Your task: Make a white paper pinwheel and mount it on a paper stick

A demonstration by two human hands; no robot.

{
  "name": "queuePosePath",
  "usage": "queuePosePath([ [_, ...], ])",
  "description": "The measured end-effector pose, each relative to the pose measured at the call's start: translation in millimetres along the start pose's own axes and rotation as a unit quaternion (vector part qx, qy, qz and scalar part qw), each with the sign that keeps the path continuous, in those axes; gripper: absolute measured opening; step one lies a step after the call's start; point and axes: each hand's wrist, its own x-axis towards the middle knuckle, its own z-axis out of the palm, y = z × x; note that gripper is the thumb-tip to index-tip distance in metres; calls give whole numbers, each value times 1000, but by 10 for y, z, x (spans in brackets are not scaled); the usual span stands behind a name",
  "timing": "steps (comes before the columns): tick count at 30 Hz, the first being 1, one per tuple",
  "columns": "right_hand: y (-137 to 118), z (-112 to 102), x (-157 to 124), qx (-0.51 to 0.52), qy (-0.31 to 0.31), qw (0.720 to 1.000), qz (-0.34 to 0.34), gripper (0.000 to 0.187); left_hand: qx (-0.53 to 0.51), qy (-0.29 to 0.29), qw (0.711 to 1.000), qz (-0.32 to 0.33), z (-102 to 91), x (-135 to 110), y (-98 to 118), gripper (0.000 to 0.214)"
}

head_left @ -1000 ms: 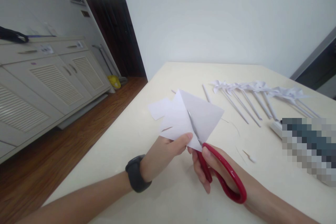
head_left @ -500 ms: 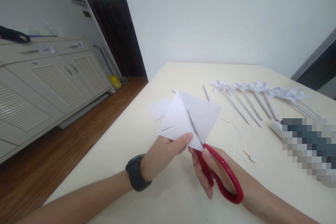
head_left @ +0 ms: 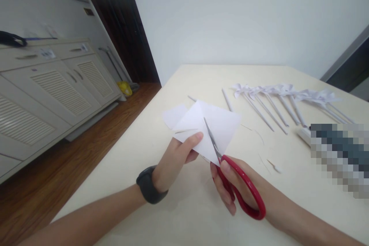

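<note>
My left hand [head_left: 177, 157], with a black watch on the wrist, pinches the near left part of a white square paper sheet [head_left: 221, 123] held just above the cream table [head_left: 184, 215]. My right hand [head_left: 230, 184] grips red-handled scissors [head_left: 242, 188]. Their grey blades run into the sheet from its near corner toward the middle. A slit shows on the sheet's left side.
A paper scrap [head_left: 173, 115] lies behind the sheet. Several white paper pinwheels on sticks [head_left: 276, 102] lie in a row at the back right, with a loose stick [head_left: 227, 100] beside them. A blurred patch covers the right edge. Cabinets [head_left: 52, 84] and wooden floor lie left.
My left thumb has shifted up and left along the sheet. The sheet has turned slightly and the scissor blades sit deeper into it.
</note>
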Motion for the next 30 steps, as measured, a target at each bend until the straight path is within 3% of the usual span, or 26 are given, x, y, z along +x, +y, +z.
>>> queuePosePath([
  [11, -83, 6, -46, -5, -9, 999, 34, 38, 20, 15, 999, -23, 42, 6, 32, 23],
  [17, -38, 2, -24, -1, -3, 1000, 12, 28, -29, 32, 999, -17, 53, 2, -29, 18],
  [22, -63, 16, -70, 34, -39, 998, 44, 32, -155, 96, 978, 103, -105, 62, 222, 33],
  [24, -76, -36, -94, 24, -66, 993, 98, 37, -188, 84, 967, 151, -216, 114, 385, 35],
  [26, -99, -125, -101, -8, -50, 995, 88, 37, -199, 76, 959, 185, -314, 173, 483, 34],
  [28, -142, -226, -92, -48, 3, 998, 46, 39, -178, 36, 972, 151, -375, 228, 468, 33],
  [30, -198, -310, -76, -66, 76, 995, 13, 37, -121, -34, 991, 50, -389, 259, 359, 30],
])
